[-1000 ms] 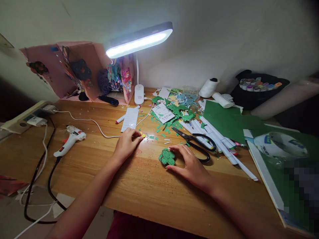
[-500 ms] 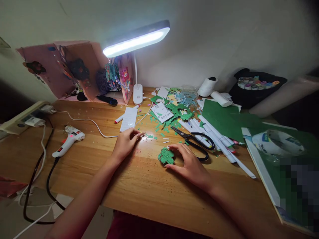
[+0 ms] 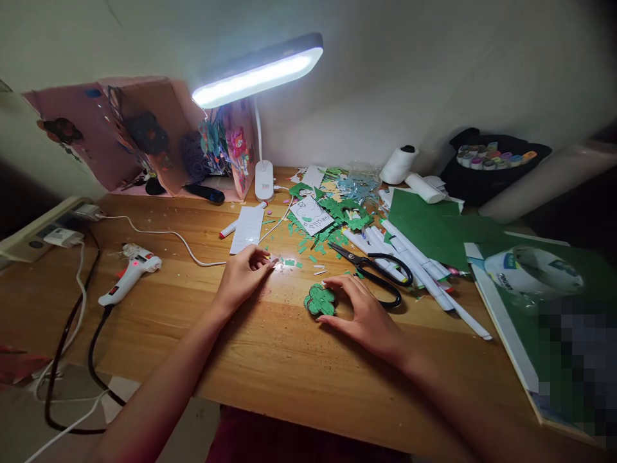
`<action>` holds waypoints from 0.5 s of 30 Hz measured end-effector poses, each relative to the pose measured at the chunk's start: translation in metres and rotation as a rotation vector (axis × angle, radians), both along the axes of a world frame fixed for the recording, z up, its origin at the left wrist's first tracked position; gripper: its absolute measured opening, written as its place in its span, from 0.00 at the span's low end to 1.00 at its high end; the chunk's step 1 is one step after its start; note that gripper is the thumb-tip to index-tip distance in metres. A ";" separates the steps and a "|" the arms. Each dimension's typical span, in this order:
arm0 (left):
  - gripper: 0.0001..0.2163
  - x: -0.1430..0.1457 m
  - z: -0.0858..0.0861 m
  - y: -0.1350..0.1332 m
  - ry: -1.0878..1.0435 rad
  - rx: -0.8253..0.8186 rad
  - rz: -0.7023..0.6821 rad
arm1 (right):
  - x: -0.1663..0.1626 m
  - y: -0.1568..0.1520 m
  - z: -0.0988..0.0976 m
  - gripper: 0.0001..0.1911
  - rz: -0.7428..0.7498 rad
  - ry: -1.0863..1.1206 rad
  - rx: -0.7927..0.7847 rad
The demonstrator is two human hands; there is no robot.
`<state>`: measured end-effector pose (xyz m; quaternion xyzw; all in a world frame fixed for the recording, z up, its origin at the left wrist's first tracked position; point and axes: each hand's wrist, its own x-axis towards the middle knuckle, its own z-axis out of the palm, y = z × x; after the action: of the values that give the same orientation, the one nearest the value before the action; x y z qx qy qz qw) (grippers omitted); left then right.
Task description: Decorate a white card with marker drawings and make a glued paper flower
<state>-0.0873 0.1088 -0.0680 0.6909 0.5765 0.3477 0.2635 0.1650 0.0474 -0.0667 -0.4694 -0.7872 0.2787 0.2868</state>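
Note:
Thumb and fingertips of my right hand [image 3: 361,315] grip the edges of a green paper flower [image 3: 320,300], which looks like several layers stacked together. My left hand [image 3: 244,276] rests on the table with thumb and fingers pinched; whatever they hold is too small to make out. Small green and white paper scraps [image 3: 289,262] lie just beyond those fingertips. Black-handled scissors [image 3: 373,267] lie half-open beside my right hand, partly hidden behind it.
A lit lamp [image 3: 260,74] overhangs the desk. At left lie a glue gun [image 3: 130,273] and its cord, near a power strip [image 3: 43,225]. Green cuttings [image 3: 347,212] heap at the back. Rolled papers [image 3: 419,270], green sheets [image 3: 424,222] and a tape roll [image 3: 533,270] occupy the right.
The view has shifted slightly. Both hands keep nearly the same places, with the flower still in my right hand's grip.

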 end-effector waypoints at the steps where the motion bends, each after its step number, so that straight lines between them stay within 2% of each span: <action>1: 0.11 0.000 0.000 0.000 -0.001 0.001 0.001 | 0.000 0.000 0.000 0.25 -0.001 -0.003 -0.003; 6: 0.12 -0.002 0.004 0.000 0.021 0.013 0.007 | -0.001 0.000 0.001 0.25 -0.003 -0.005 -0.005; 11: 0.08 -0.007 0.019 -0.004 0.056 0.059 0.001 | -0.001 0.000 0.002 0.25 -0.010 -0.005 0.006; 15: 0.06 0.005 0.025 -0.015 0.045 0.124 -0.082 | -0.001 0.001 0.000 0.26 0.006 0.010 0.008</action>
<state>-0.0826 0.0937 -0.0429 0.7366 0.5308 0.3559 0.2212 0.1644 0.0485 -0.0667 -0.4644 -0.7884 0.2786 0.2918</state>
